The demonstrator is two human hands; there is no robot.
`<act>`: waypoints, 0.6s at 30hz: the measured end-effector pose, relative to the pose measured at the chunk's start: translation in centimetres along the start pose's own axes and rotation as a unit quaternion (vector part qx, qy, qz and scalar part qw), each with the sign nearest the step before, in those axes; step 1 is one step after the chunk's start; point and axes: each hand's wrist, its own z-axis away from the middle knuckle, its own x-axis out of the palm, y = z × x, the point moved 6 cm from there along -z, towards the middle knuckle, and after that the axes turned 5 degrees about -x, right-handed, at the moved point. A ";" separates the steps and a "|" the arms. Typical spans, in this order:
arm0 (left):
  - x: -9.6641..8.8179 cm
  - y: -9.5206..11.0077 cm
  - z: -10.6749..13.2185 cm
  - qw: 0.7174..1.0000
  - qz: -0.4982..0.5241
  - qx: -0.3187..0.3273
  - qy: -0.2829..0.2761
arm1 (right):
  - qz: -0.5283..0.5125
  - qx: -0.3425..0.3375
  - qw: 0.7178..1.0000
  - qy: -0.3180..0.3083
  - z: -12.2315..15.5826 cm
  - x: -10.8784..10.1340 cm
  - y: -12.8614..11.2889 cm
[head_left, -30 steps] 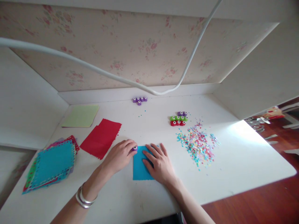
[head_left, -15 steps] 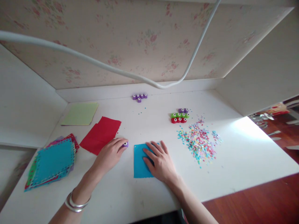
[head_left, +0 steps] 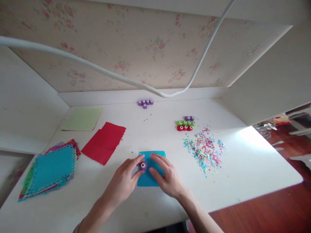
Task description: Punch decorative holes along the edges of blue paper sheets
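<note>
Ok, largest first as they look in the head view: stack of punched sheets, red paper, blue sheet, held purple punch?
1. Stack of punched sheets
2. Red paper and blue sheet: too alike to rank, with the right hand partly covering the sheet
3. Purple punch, held in the left hand

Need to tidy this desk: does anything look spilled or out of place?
Small round multicoloured confetti lies loose across the smooth white tabletop, right of the bare right hand, without a container, so it looks spilled.
</note>
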 end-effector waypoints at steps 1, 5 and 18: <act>0.4 0.5 0.0 1.000 -0.002 0.021 -0.007 | -0.030 0.005 0.999 -0.015 0.0 0.1 -0.4; 1.3 1.4 0.0 0.998 -0.018 0.058 -0.009 | -0.096 0.017 0.995 -0.021 -0.2 0.2 -1.2; 2.1 -0.3 1.5 0.990 -0.116 0.072 0.039 | -0.274 0.209 0.931 0.121 0.3 -3.4 4.0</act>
